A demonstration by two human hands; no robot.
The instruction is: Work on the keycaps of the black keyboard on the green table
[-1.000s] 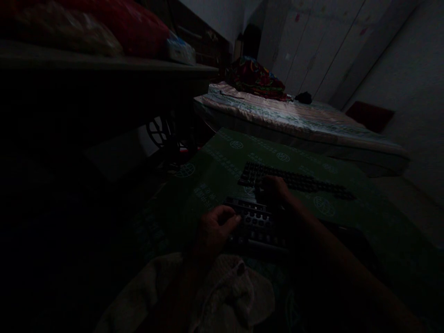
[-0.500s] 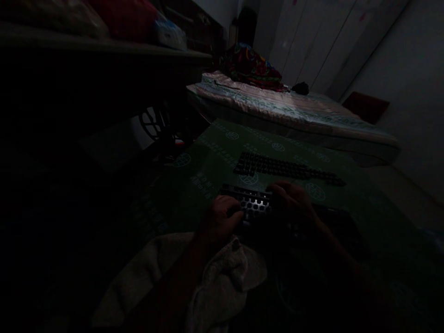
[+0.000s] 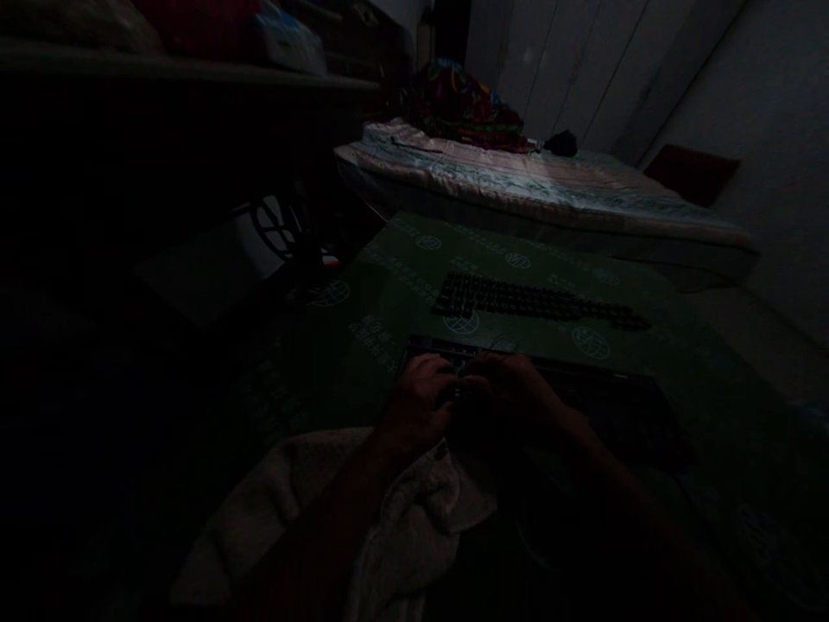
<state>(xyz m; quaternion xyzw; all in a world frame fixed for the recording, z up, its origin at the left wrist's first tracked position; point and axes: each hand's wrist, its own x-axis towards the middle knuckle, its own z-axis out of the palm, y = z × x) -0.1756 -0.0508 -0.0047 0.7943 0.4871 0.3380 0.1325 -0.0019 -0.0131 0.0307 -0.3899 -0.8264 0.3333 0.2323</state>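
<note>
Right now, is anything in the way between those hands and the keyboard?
Nothing visible: the left hand and right hand are at the left end of the keyboard. The loose keys lie beyond it and the cloth nearer the person, neither in between. Under the hands it's too dark.

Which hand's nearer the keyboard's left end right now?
Left. The left hand is at the left end of the keyboard; the right hand is beside it, farther toward the middle.
</note>
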